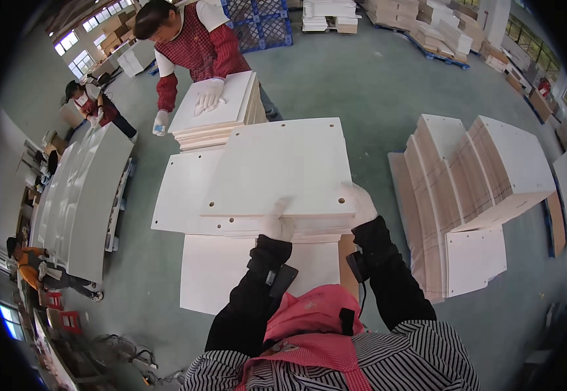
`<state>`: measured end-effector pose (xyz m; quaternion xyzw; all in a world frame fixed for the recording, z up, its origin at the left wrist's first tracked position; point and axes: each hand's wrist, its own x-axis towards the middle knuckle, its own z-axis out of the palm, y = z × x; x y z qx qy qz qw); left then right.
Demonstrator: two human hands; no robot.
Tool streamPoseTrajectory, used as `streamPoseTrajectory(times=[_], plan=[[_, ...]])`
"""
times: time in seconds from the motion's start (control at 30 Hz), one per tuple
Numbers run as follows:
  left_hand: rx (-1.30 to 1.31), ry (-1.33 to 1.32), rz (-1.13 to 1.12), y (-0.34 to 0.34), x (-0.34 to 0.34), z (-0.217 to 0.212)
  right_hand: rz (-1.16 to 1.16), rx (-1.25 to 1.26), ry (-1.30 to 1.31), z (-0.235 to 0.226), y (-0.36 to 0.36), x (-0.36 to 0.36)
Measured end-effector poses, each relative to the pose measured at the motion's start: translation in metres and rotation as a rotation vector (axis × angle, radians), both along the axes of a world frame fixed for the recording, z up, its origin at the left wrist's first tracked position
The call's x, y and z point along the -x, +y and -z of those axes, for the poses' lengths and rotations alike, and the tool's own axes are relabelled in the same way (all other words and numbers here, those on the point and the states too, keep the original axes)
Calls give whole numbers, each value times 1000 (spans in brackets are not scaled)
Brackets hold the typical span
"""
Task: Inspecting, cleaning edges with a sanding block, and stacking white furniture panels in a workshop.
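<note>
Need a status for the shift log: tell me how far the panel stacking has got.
Done: several white panels already lie in the stack in front, and a fanned pile sits to the right. In hand: the left hand and right hand, both gloved, grip the near edge of the top panel. Left: how many remain cannot be told; a co-worker's hand presses on another pile beyond.
</note>
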<state>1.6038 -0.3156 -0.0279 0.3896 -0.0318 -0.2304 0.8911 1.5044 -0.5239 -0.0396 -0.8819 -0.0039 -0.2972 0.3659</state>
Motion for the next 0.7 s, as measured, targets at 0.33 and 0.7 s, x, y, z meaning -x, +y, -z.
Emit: streamPoseTrajectory(times=[0.33, 0.7], plan=[[-608, 196, 383, 14, 26, -23, 500, -363, 284, 19, 1, 7], [-663, -368, -928, 124, -26, -2, 422, -583, 161, 80, 5, -7]])
